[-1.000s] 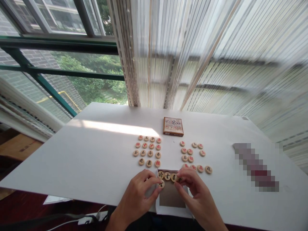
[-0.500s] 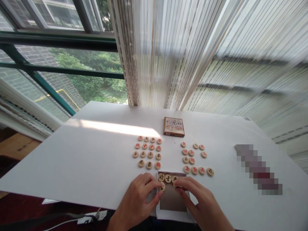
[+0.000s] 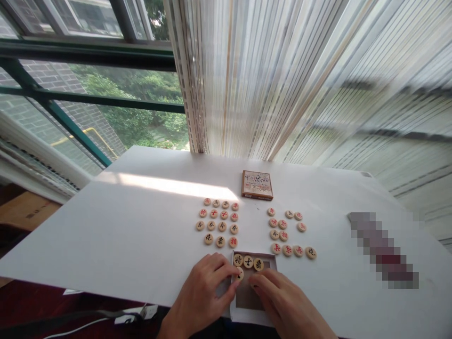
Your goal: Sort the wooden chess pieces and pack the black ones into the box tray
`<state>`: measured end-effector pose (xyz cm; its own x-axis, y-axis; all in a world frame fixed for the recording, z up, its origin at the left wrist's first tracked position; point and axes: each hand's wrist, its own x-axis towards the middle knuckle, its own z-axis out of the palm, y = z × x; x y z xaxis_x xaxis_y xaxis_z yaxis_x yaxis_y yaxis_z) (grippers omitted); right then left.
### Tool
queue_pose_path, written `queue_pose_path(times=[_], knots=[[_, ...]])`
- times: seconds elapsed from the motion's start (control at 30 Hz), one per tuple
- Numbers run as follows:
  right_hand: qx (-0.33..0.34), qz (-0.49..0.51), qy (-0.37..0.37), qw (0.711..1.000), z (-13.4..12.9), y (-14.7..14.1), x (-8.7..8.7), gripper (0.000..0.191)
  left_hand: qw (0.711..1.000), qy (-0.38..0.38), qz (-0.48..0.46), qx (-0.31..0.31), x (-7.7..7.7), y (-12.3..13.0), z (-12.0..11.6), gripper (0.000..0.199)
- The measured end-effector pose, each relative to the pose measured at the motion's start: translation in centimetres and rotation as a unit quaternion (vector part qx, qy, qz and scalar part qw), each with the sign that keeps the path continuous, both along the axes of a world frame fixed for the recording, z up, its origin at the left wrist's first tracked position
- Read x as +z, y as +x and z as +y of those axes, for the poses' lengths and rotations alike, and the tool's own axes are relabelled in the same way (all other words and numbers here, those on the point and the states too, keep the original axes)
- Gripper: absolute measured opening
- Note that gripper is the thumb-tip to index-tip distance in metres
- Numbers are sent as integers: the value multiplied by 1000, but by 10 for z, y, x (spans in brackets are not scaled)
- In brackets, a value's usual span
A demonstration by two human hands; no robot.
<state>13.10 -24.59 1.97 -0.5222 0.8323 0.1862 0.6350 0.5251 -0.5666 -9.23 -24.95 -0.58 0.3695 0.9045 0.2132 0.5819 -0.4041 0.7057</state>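
Observation:
An open shallow box [image 3: 252, 316] lies at the table's near edge, between my two hands. Along its far side sit three round Chinese chess pieces [image 3: 248, 262] with black characters. My left hand [image 3: 206, 289] reaches over the box's left wall, thumb and forefinger closed on another Chinese chess piece [image 3: 240, 273] just below that row. Over the right part of the box, my right hand [image 3: 278, 296] has its fingertips pinched together near the middle. Whatever lies between those fingertips is mostly hidden; only a small dark mark shows there.
Beyond the box, Chinese chess pieces [image 3: 221, 226] with red and black characters stand in rows on the white table [image 3: 123, 240]. A looser group of red pieces [image 3: 287, 250] and black ones is to the right. A small printed box [image 3: 257, 184] lies farther back. A blurred-out object [image 3: 383, 249] is far right.
My right hand has drawn back slightly toward me and left, uncovering the third piece in the box's row. My left hand stays on its piece. The view has shifted slightly.

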Motion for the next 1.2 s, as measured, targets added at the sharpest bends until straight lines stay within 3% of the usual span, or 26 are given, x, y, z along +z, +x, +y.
queue_pose_path(times=[0.13, 0.53, 0.67, 0.83, 1.2], knots=[[20, -28, -55, 998, 5, -2, 0, 25, 1000, -1, 1, -1, 1, 0, -1, 17], [9, 31, -62, 998, 2, 1, -12, 21, 1000, 9, 2, 1, 0, -1, 1, 18], [-11, 52, -68, 996, -1, 2, -8, 17, 1000, 8, 6, 0, 1, 0, 1, 16], [-32, 80, -55, 995, -4, -1, -3, 15, 1000, 13, 5, 2, 2, 0, 0, 16], [-52, 22, -7, 998, -2, -10, -25, 21, 1000, -6, 6, -2, -3, -1, 0, 14]])
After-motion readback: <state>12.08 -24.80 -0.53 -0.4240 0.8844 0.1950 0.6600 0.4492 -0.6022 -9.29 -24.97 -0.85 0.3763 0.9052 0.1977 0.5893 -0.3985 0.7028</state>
